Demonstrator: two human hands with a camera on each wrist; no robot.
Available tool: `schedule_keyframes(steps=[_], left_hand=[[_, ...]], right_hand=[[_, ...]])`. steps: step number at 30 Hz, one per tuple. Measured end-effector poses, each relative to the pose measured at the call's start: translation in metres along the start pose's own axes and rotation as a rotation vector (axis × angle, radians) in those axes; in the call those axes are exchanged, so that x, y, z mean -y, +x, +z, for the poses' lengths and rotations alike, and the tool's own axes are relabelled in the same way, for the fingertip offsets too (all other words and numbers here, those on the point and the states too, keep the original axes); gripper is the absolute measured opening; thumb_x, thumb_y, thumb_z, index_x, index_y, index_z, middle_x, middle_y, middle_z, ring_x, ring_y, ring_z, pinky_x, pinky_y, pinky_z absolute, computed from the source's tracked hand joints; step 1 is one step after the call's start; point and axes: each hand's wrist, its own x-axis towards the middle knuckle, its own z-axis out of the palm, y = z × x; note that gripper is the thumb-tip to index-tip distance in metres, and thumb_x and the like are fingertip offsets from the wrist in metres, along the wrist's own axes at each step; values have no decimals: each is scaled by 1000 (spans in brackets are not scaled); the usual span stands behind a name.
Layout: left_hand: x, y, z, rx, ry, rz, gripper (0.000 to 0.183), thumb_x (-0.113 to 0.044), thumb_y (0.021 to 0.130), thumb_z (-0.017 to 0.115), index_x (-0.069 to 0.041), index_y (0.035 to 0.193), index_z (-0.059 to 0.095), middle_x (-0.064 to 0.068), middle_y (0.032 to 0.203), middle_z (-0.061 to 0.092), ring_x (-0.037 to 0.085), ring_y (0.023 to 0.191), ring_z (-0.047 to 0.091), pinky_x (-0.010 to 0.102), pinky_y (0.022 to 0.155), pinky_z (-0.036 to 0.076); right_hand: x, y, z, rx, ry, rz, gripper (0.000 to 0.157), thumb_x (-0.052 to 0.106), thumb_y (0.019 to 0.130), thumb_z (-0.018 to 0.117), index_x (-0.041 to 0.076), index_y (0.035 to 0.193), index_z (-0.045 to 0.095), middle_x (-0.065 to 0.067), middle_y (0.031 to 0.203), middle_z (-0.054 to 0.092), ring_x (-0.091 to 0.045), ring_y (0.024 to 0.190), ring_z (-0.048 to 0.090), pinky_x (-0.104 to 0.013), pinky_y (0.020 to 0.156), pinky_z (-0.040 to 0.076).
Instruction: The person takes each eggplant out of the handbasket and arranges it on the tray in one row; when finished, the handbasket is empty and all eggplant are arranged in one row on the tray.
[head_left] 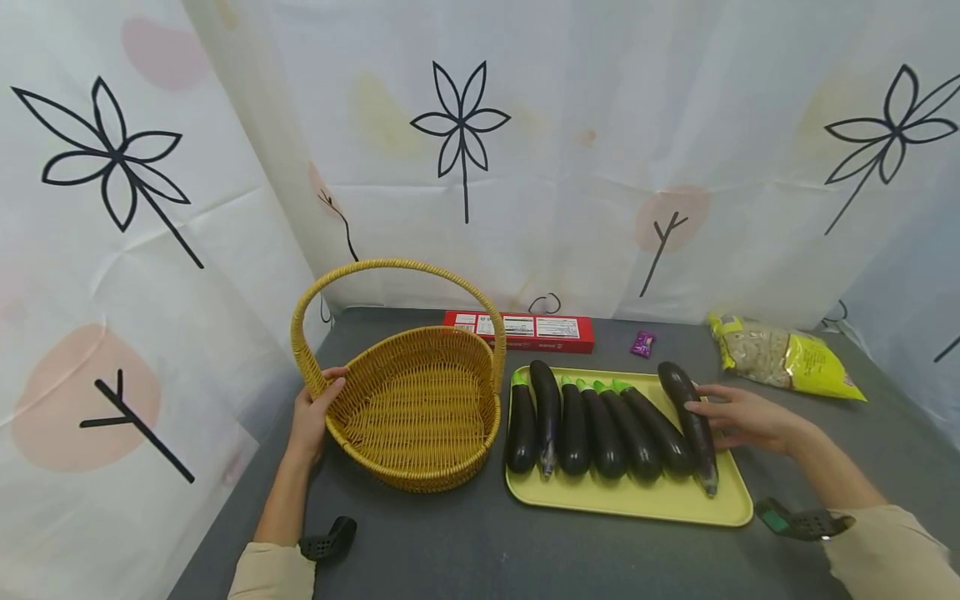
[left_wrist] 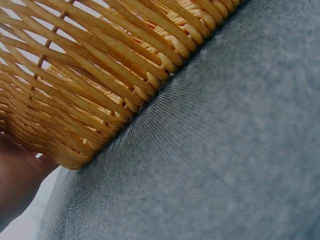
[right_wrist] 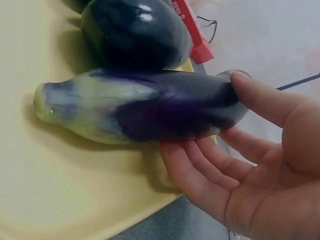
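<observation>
A yellow wicker basket with a tall hoop handle stands at the left, and no contents show inside it. My left hand grips its left rim near the foot of the handle; in the left wrist view part of that hand shows at the woven side. To the right, a pale yellow tray bears several dark purple eggplants side by side. My right hand holds the rightmost eggplant, thumb on one side and fingers beneath, as the right wrist view shows.
Behind the tray lie a long red box and a small purple packet. A yellow bag with a clear window lies at the back right. A patterned white curtain hangs behind the grey table.
</observation>
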Motion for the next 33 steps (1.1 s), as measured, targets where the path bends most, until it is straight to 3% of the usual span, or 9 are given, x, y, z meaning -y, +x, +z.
schedule_keyframes(steps=[5, 18, 27, 33], left_hand=[[0, 1, 0, 2, -7, 17, 31, -24, 98, 56, -3, 121, 58, -11, 107, 57, 14, 100, 52, 23, 82, 41], [-3, -2, 2, -9, -6, 10, 34, -22, 99, 55, 1, 123, 56, -9, 107, 58, 13, 99, 53, 23, 81, 41], [-5, -1, 3, -21, 0, -10, 39, -20, 99, 53, 7, 127, 51, -9, 107, 57, 12, 99, 53, 23, 82, 40], [-4, 0, 3, -25, 6, -33, 41, -18, 100, 52, 8, 131, 48, -10, 108, 56, 12, 101, 53, 24, 83, 40]], right_hand=[[-3, 4, 0, 12, -36, 4, 78, 28, 101, 49, -16, 145, 2, -40, 140, 27, -49, 123, 40, -49, 87, 47], [-4, 8, 5, -30, -129, -47, 64, 26, 99, 54, -14, 141, 28, -37, 135, 36, -39, 113, 52, -46, 86, 47], [-2, 5, 4, -29, -132, -78, 58, 25, 101, 48, -14, 140, 30, -30, 128, 49, -35, 108, 56, -47, 87, 47], [0, 3, 3, -33, -125, -74, 58, 26, 102, 47, -14, 140, 30, -35, 133, 42, -38, 112, 54, -47, 88, 46]])
